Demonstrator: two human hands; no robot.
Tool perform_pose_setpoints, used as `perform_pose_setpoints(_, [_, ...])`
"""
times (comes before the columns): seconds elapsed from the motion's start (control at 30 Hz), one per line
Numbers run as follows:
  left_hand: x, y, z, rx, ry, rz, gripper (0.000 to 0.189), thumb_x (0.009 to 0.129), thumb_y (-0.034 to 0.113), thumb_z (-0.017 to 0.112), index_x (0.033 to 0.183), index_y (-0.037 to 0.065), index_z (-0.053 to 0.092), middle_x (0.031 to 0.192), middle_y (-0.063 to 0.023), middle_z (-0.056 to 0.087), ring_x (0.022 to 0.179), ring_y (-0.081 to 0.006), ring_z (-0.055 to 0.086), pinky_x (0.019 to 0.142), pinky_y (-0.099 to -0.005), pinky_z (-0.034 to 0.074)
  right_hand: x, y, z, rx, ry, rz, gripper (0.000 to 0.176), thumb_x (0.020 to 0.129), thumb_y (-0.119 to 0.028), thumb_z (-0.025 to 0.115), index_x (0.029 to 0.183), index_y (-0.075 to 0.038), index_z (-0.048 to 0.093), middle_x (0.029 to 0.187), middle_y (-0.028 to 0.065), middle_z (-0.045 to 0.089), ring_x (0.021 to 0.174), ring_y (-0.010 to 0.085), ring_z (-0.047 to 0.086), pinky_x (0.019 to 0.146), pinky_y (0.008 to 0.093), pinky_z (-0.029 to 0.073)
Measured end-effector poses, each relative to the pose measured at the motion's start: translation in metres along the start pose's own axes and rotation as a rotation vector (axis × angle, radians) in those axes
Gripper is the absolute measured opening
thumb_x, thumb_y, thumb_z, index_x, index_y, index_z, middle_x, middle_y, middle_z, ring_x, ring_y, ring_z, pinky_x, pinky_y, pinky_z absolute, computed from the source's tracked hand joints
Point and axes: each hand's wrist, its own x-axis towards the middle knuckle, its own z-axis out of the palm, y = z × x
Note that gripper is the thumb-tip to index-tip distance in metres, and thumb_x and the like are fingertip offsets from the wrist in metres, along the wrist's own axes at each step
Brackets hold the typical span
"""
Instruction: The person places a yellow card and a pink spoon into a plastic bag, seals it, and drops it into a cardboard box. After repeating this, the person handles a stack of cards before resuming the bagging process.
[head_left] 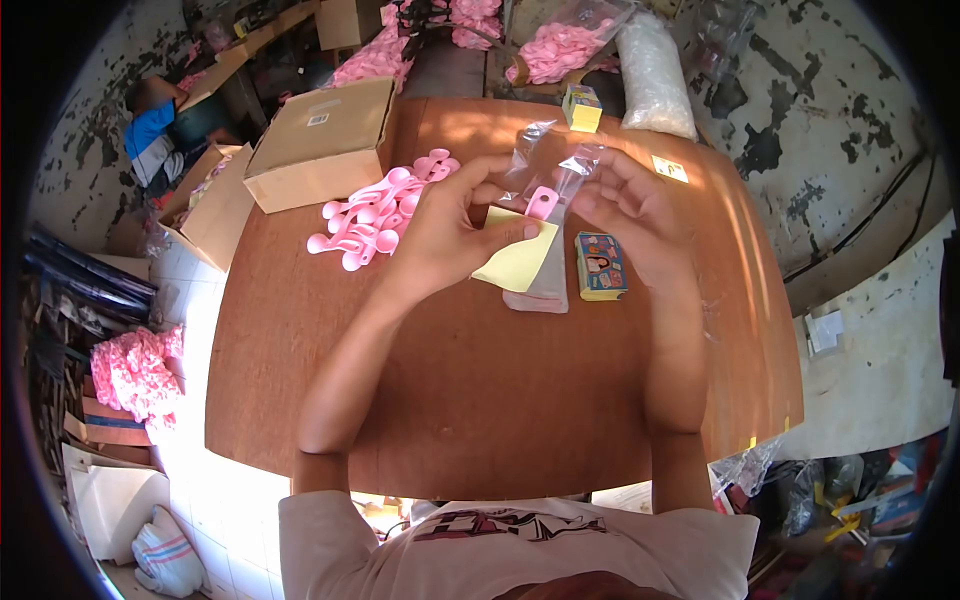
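Observation:
My left hand [462, 228] is closed on a pale yellow card [518, 258], with the thumb pressed over its upper edge. Just above the card shows the end of a pink plastic spoon [542, 203] with a hole in it; the rest of the spoon is hidden. My right hand [632, 215] pinches a clear plastic bag [578, 165] beside the spoon end. Under the hands, more clear plastic bags [538, 302] lie on the table. A stack of printed cards [601, 265] sits below my right hand. Left of my left hand is a pile of pink spoons [372, 212].
A closed cardboard box [320, 140] stands at the table's [480, 400] back left. At the back are another card stack [582, 107], a full clear sack [655, 75] and a bag of pink pieces [565, 50]. A person [155, 130] sits at far left.

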Motion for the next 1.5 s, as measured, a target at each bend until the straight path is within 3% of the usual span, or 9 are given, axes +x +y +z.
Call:
perform_pose_setpoints(0.17, [-0.001, 0.003, 0.005, -0.119, 0.027, 0.048, 0.040, 0.088, 0.003, 0.070, 0.124, -0.001, 0.054, 0.101, -0.0096, 0.070, 0.092, -0.0119, 0.067, 0.074, -0.0231, 0.054, 0.002, 0.016, 0.002, -0.142, 0.092, -0.014, 0.017, 0.091, -0.007, 0.068, 0.104, 0.004, 0.067, 0.092, 0.0064, 0.070, 0.081, 0.0088, 0.065, 0.070, 0.0220, 0.052])
perform_pose_setpoints(0.3, [-0.002, 0.008, 0.000, -0.251, 0.125, 0.011, 0.021, 0.096, 0.011, 0.061, 0.112, -0.003, 0.062, 0.096, -0.0084, 0.072, 0.085, -0.0113, 0.068, 0.071, -0.0237, 0.057, 0.000, 0.009, 0.006, -0.147, 0.098, 0.018, 0.016, 0.091, -0.007, 0.068, 0.103, 0.004, 0.067, 0.091, 0.0072, 0.070, 0.079, 0.0086, 0.064, 0.068, 0.0225, 0.052])
perform_pose_setpoints(0.63, [-0.004, 0.012, -0.016, -0.168, 0.113, 0.146, 0.018, 0.093, 0.004, 0.063, 0.109, -0.004, 0.067, 0.096, -0.0086, 0.071, 0.066, -0.0051, 0.061, 0.051, -0.0165, 0.044, 0.000, 0.010, 0.001, -0.109, 0.019, -0.097, 0.013, 0.089, -0.001, 0.065, 0.100, 0.004, 0.069, 0.087, 0.0093, 0.070, 0.074, 0.0119, 0.066, 0.065, 0.0233, 0.052])
perform_pose_setpoints(0.73, [-0.005, 0.014, -0.030, -0.065, -0.033, 0.243, 0.017, 0.092, -0.003, 0.059, 0.106, -0.004, 0.069, 0.094, -0.0110, 0.071, 0.077, -0.0125, 0.069, 0.065, -0.0228, 0.057, 0.000, 0.010, -0.004, -0.097, -0.069, -0.164, 0.014, 0.086, 0.006, 0.061, 0.097, 0.004, 0.071, 0.090, 0.0096, 0.070, 0.079, 0.0127, 0.066, 0.069, 0.0244, 0.053])
perform_pose_setpoints(0.87, [-0.006, 0.016, -0.035, -0.062, -0.097, 0.266, 0.018, 0.089, -0.008, 0.058, 0.101, -0.004, 0.070, 0.093, -0.0110, 0.071, 0.074, -0.0115, 0.067, 0.063, -0.0212, 0.054, 0.000, 0.008, -0.008, -0.144, -0.154, -0.194, 0.023, 0.082, 0.012, 0.055, 0.097, 0.005, 0.071, 0.094, 0.0099, 0.069, 0.087, 0.0137, 0.065, 0.075, 0.0261, 0.052])
perform_pose_setpoints(1.1, [-0.006, 0.018, -0.026, -0.117, -0.046, 0.158, 0.019, 0.080, -0.007, 0.072, 0.098, -0.003, 0.069, 0.097, -0.0088, 0.070, 0.080, -0.0097, 0.066, 0.064, -0.0211, 0.053, 0.000, 0.009, 0.000, -0.014, -0.139, -0.206, 0.015, 0.085, 0.006, 0.065, 0.099, 0.006, 0.069, 0.094, 0.0097, 0.068, 0.088, 0.0134, 0.065, 0.074, 0.0253, 0.053])
perform_pose_setpoints(1.33, [-0.017, 0.040, -0.034, -0.033, 0.025, 0.018, 0.035, 0.071, -0.006, 0.081, 0.102, -0.001, 0.065, 0.096, -0.0036, 0.067, 0.082, -0.0090, 0.067, 0.065, -0.0203, 0.051, -0.005, 0.003, 0.019, -0.076, -0.024, -0.137, 0.030, 0.078, 0.003, 0.077, 0.104, 0.000, 0.062, 0.095, 0.0076, 0.067, 0.090, 0.0110, 0.065, 0.070, 0.0226, 0.055])
perform_pose_setpoints(1.43, [-0.072, 0.072, -0.069, 0.105, 0.048, -0.112, 0.035, 0.071, -0.003, 0.082, 0.102, 0.004, 0.069, 0.096, -0.0014, 0.067, 0.075, 0.0004, 0.056, 0.058, -0.0165, 0.042, -0.003, 0.005, -0.001, -0.140, -0.093, -0.086, 0.026, 0.081, 0.001, 0.075, 0.103, 0.000, 0.062, 0.093, 0.0054, 0.066, 0.087, 0.0108, 0.064, 0.073, 0.0230, 0.055])
perform_pose_setpoints(1.5, [-0.123, 0.094, -0.101, 0.177, -0.115, 0.006, 0.034, 0.066, -0.003, 0.085, 0.096, 0.001, 0.070, 0.093, -0.0096, 0.070, 0.079, -0.0143, 0.068, 0.066, -0.0273, 0.053, -0.003, 0.014, -0.018, -0.190, -0.145, -0.014, 0.022, 0.083, -0.001, 0.074, 0.102, 0.000, 0.063, 0.093, 0.0046, 0.065, 0.086, 0.0108, 0.063, 0.073, 0.0235, 0.054])
